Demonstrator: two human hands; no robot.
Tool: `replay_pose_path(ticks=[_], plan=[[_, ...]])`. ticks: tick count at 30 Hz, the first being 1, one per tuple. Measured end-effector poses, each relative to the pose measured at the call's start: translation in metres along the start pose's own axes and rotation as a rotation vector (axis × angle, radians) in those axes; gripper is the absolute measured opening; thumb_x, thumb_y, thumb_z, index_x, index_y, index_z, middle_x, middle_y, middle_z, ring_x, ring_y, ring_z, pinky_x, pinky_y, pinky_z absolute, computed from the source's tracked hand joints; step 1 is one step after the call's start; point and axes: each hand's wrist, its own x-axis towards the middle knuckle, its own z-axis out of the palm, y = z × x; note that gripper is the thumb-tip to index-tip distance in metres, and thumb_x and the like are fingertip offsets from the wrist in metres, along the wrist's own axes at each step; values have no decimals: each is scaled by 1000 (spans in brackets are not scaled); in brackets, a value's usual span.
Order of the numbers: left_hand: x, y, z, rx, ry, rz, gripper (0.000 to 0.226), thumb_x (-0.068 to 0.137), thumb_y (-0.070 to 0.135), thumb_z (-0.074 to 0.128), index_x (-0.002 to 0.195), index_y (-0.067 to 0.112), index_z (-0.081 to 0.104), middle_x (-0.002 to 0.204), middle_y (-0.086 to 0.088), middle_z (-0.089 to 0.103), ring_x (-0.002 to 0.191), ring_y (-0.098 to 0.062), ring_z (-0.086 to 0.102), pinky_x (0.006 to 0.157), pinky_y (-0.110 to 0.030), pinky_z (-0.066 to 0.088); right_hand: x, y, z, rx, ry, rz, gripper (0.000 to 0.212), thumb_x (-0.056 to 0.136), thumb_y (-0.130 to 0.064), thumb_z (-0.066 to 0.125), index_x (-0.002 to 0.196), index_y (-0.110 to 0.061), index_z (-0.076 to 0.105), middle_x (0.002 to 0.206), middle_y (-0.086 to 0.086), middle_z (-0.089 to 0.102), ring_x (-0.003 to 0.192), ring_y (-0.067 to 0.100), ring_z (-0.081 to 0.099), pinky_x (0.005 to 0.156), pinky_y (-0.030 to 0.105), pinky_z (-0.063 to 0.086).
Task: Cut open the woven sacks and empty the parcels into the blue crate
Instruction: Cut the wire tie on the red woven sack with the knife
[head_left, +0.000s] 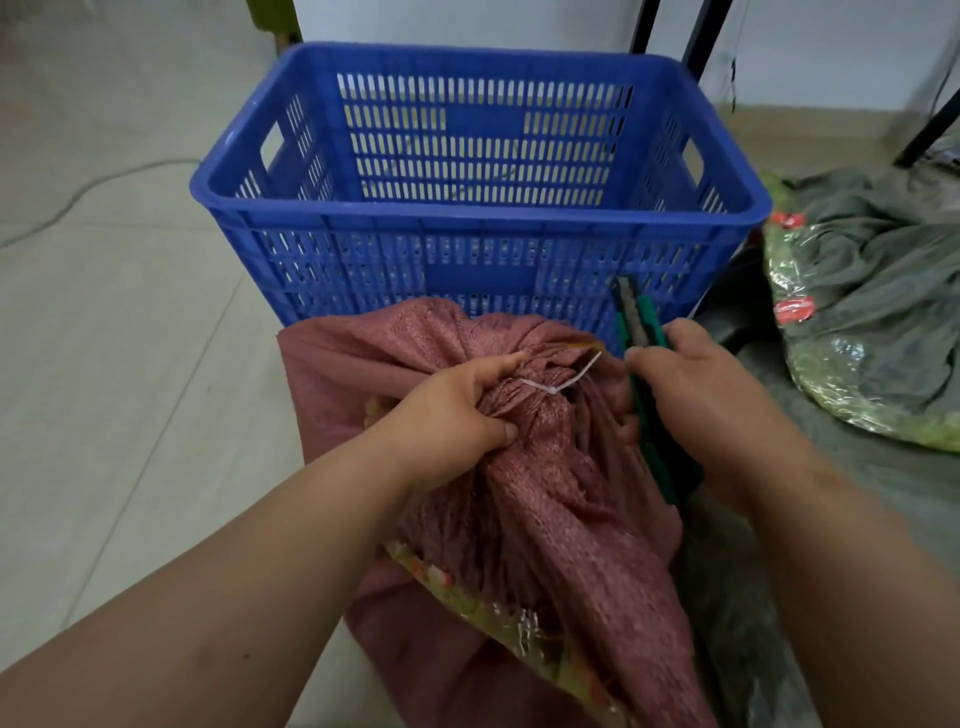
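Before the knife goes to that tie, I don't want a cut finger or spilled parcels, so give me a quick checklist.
1. Left hand grips the bunched neck of the red woven sack: ok.
2. Right hand holds the green utility knife: ok.
3. Blade points away from the body, toward the blue crate: ok.
4. White tie exposed on the neck: ok.
5. Left fingers clear of the tie: not ok, they lie right beside it.
6. Crate has room for parcels: ok, no parcels visible inside.

tiled floor (119, 322): blue crate (478, 228), red sack (571, 519), grey-green sacks (878, 312), cable (78, 195).
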Motion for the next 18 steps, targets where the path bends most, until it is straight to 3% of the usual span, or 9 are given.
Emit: replay_pose_path(ticks=[3, 6, 7, 9, 10, 11, 14, 16, 18], plan=[[6, -1, 8, -3, 57, 25, 77, 73, 9, 68, 145, 27, 46, 124, 5, 67, 113, -10, 63, 104, -33, 46, -16, -14, 1, -45, -198, 13, 8, 93, -22, 49, 85, -23, 49, 59, 4, 65, 54, 27, 67, 64, 40, 52], [10, 0, 14, 60, 117, 20, 74, 80, 6, 71, 146, 25, 43, 133, 5, 61, 111, -6, 58, 91, 1, 34, -26, -10, 12, -220, -235, -55, 6, 98, -21, 48, 100, -17, 52, 76, 13, 69, 59, 25, 66, 62, 25, 52], [11, 1, 15, 64, 147, 20, 75, 78, 10, 72, 146, 25, 42, 135, 6, 58, 113, -6, 56, 94, 2, 31, -28, -7, 15, -246, -164, -128, 6, 98, -22, 49, 99, -16, 51, 77, 13, 68, 60, 23, 65, 63, 25, 54], [13, 2, 18, 10, 204, 4, 80, 74, 13, 72, 147, 24, 41, 134, 4, 60, 115, -10, 59, 106, -23, 42, -34, -5, 16, -91, 61, -318, 4, 97, -22, 50, 94, -20, 51, 72, 9, 65, 60, 24, 64, 65, 42, 55], [14, 4, 18, -23, 224, -18, 78, 77, 8, 71, 147, 23, 41, 129, 2, 63, 111, -11, 62, 104, -30, 46, -37, -9, 13, 69, 164, -402, 5, 96, -21, 49, 92, -23, 50, 69, 8, 64, 58, 26, 64, 61, 47, 54], [14, 4, 18, -51, 233, -41, 75, 80, 2, 70, 147, 22, 42, 123, 2, 66, 105, -11, 64, 99, -29, 50, -40, -14, 10, 194, 211, -478, 5, 94, -21, 48, 92, -25, 49, 68, 10, 63, 57, 28, 64, 59, 47, 53], [14, 9, 16, -30, 225, -52, 72, 83, 0, 69, 147, 21, 43, 113, 11, 63, 90, -1, 62, 73, -4, 45, -42, -23, 5, 162, 136, -496, 3, 94, -20, 49, 92, -22, 50, 66, 11, 64, 52, 29, 63, 52, 40, 53], [12, 10, 17, 35, 238, -37, 73, 83, 2, 70, 147, 22, 42, 109, 13, 60, 89, -3, 59, 68, -3, 41, -37, -14, 8, 18, 62, -385, 6, 95, -21, 52, 89, -24, 52, 64, 7, 66, 50, 24, 64, 52, 38, 53], [10, 10, 17, -19, 236, -42, 74, 83, 0, 70, 147, 22, 41, 112, 11, 63, 92, -1, 60, 73, -8, 44, -40, -3, 15, -88, 29, -416, 4, 91, -32, 51, 91, -28, 53, 64, 3, 66, 54, 21, 65, 59, 43, 54]])
